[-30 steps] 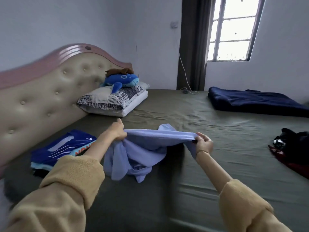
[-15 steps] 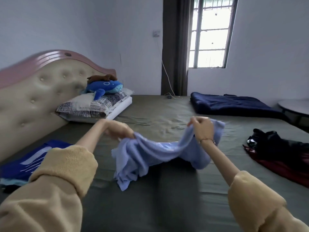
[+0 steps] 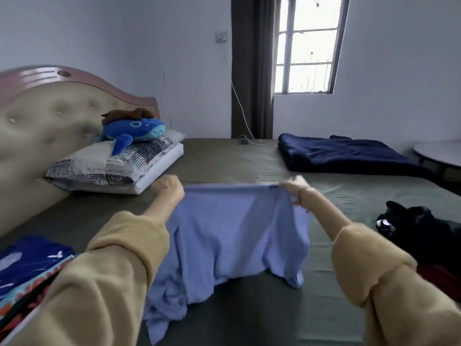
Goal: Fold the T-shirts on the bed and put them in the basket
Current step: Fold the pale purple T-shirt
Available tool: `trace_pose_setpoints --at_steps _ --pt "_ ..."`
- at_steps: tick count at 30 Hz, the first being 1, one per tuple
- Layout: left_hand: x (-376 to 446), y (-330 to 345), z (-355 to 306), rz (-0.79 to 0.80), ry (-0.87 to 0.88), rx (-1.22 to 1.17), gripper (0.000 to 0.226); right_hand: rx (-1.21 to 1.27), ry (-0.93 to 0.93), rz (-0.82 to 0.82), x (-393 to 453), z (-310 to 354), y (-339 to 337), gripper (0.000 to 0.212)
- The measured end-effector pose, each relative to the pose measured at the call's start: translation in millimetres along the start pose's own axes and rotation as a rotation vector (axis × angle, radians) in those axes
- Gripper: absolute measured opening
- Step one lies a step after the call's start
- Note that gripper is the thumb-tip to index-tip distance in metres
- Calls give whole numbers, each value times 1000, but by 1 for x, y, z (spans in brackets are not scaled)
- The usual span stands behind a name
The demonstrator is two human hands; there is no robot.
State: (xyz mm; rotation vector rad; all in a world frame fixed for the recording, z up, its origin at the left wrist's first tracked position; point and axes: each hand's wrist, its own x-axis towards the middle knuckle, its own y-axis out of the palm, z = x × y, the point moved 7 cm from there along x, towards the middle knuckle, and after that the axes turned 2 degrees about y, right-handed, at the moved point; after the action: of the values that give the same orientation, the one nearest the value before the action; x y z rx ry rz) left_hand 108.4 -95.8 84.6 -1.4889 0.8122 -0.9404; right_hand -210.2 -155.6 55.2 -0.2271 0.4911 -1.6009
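Hands hold a light blue T-shirt up over the bed, stretched flat between them. The left hand is curled round one end of the shirt's top edge, and the right hand pinches the other end, so that the edge runs taut and nearly level from one to the other. Below that edge the cloth hangs as a broad sheet; its lower part bunches and touches the olive-green sheet, with a loose tail trailing toward the near edge of the bed on the left side. Both arms wear tan fleece sleeves pushed back from the wrists.

At the near left, on the bed, lies a stack of folded clothes, the top one dark blue with white marks and a band of orange and pale blue beneath it. At the right, well apart from the shirt, sits a heap of black clothing with something red under its near side. Farther back on the right a dark navy blanket lies folded flat. Against the padded headboard rest two pillows, and on them a blue whale plush with a brown plush on top of it. A dark curtain hangs beside the window, and a white cable runs down the wall onto the bed. The rim of a round counter shows at the far right.
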Motion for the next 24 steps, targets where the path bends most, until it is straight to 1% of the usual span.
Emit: trace_pose_setpoints --at_steps 2,3,5,7,8,10,11,13,15,16,18,20,22,24 --pt "33 -50 -15 -210 -7 -393 32 97 -182 -115 14 60 -31 52" --pt "45 -79 -25 -306 32 -553 29 184 -267 -159 14 90 -47 62" --pt "59 -128 -40 -478 155 -774 22 314 -430 -232 8 134 -76 72" --pt "62 -159 -49 -609 279 -855 18 313 -578 -323 3 159 -97 74" --pt "61 -164 -50 -657 319 -829 21 279 -631 -373 -2 162 -102 75" --pt "62 -156 -46 -706 364 -743 24 184 -678 -476 -6 153 -106 79" --pt "64 -144 -45 -705 372 -703 22 127 -654 -505 -2 143 -104 80" --pt "61 -107 -41 -664 348 -620 20 -7 -545 -531 4 111 -97 78" --pt "48 -66 -41 -582 320 -528 28 -150 -376 -510 6 64 -83 66" --pt "40 -43 -41 -520 303 -444 35 -231 -283 -480 5 37 -73 58" --pt "22 6 -41 -364 240 -155 42 -459 -114 -381 2 -16 -51 42" --pt "-4 54 -37 -185 196 117 40 -673 34 -259 -10 -66 -32 35" --pt "-27 93 -37 -57 231 303 39 -777 134 -134 -20 -108 -16 33" --pt "-47 130 -36 104 316 436 37 -886 209 -5 -32 -146 -3 32"
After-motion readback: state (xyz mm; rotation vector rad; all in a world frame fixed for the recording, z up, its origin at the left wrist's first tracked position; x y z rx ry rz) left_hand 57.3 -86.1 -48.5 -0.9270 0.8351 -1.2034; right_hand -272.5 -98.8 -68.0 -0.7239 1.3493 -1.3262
